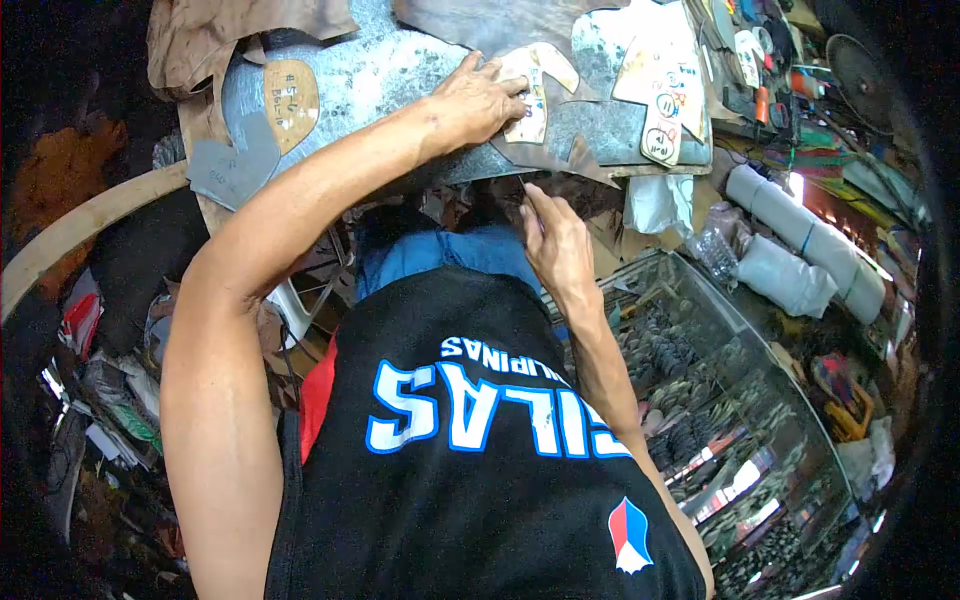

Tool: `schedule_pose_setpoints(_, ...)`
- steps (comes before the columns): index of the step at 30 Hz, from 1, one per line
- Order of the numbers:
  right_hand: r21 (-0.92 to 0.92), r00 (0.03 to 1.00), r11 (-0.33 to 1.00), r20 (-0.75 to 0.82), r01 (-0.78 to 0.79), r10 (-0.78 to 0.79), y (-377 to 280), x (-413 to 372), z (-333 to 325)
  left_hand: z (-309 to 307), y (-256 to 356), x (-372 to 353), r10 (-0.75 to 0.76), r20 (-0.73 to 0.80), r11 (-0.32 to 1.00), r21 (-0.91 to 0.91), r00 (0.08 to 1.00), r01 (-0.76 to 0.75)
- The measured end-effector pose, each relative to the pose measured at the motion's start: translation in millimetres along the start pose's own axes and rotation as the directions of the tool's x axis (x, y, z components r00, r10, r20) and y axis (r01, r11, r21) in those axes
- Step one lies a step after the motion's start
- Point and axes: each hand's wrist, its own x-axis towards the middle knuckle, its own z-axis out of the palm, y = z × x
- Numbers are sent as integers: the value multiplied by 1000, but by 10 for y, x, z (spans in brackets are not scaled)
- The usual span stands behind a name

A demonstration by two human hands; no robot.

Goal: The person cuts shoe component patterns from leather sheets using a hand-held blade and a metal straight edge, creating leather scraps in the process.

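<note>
My left hand point(480, 102) lies flat with its fingers apart on a pale, curved pattern piece point(532, 118) with handwriting on it. That piece rests on brown leather point(545, 155) near the front edge of a metal-topped table point(370, 85). Just below the edge, my right hand point(560, 245) is closed around a knife point(522, 184); only its thin dark tip shows, pointing up toward the leather. The handle is hidden in the fingers.
Other marked patterns lie on the table: a tan one point(291, 100), a grey one point(235, 160) and white ones point(660, 130) at right. More leather point(250, 25) covers the back. A glass case point(740, 400) stands at lower right, near wrapped rolls point(800, 240).
</note>
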Motion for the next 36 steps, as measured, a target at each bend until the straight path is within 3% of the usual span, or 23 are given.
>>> schedule_pose_setpoints(4,129,991,985,-84,117,-107,68,154,-291,-7,5,-5,-11,-9,999,-30,1000,11)
schedule_pose_setpoints(8,-63,924,932,174,356,-341,348,607,-380,-21,1,3,-60,-33,994,-96,998,57)
schedule_pose_setpoints(12,-107,880,888,229,447,-415,284,846,-214,8,-30,-26,-76,-68,982,-176,995,63)
schedule_pose_setpoints(14,-112,843,872,340,476,-417,189,835,-247,58,21,-25,-98,-110,980,-185,989,76)
schedule_pose_setpoints(15,-56,717,794,471,606,-514,213,725,-301,40,-3,-10,-100,-99,979,-186,990,80)
schedule_pose_setpoints(16,256,578,767,530,589,-621,214,648,-342,11,6,-13,-97,-85,978,-191,992,79)
schedule_pose_setpoints(18,226,604,791,538,569,-588,211,511,-498,-34,32,-19,-127,-107,984,-142,986,111)
schedule_pose_setpoints(20,166,712,817,416,553,-566,338,668,-562,-40,119,-53,-143,-69,972,-195,987,127)
schedule_pose_setpoints(22,70,720,790,369,609,-588,426,922,-567,71,128,-65,-177,-132,968,-203,975,148)
schedule_pose_setpoints(23,59,694,769,393,636,-604,505,1046,-539,129,137,-54,-185,-195,969,-201,963,145)
schedule_pose_setpoints(28,53,559,647,452,761,-695,622,1320,-431,99,200,-66,-269,-187,951,-205,945,230)
schedule_pose_setpoints(36,7,565,648,484,761,-669,641,1341,-390,47,237,-35,-311,-60,935,-197,948,295)
